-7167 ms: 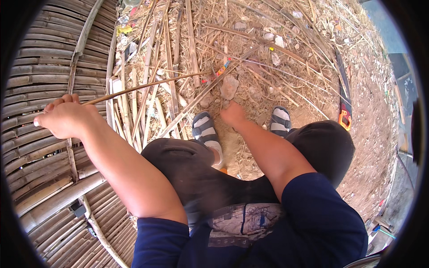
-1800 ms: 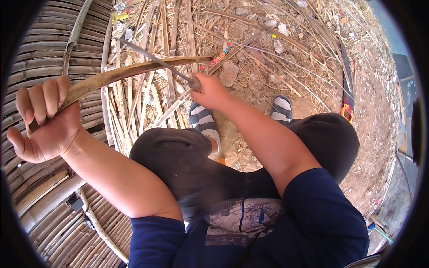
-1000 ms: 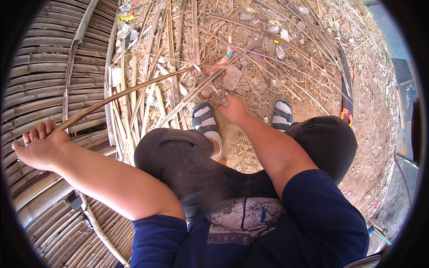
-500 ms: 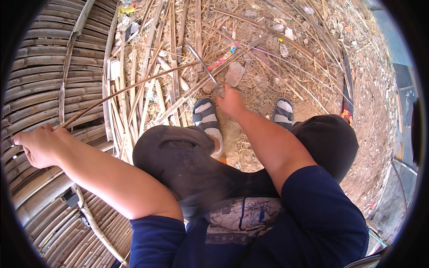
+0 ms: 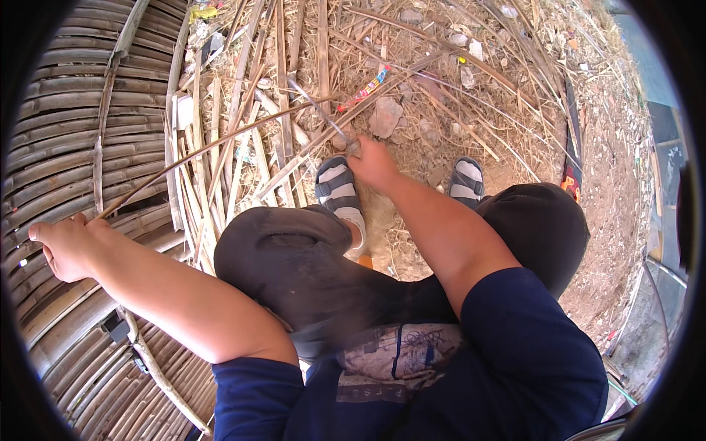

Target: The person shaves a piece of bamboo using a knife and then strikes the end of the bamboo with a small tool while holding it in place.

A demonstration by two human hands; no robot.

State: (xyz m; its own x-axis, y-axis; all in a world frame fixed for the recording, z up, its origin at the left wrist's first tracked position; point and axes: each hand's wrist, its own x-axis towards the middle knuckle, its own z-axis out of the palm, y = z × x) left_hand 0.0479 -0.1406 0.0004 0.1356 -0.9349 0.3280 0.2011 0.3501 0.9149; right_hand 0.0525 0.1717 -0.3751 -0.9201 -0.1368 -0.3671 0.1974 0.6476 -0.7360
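Left grip (image 5: 68, 248) around 1 bamboo strip (image 5: 220, 142)

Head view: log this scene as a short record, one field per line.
Left hand: grips a long thin strip
Right hand: holds a slim metal tool
Strip and tool: cross in the picture; contact cannot be told
Near right hand: stone, bright wrapper
Right side: saw on the ground
Left side: bamboo slats
Feet: sandals
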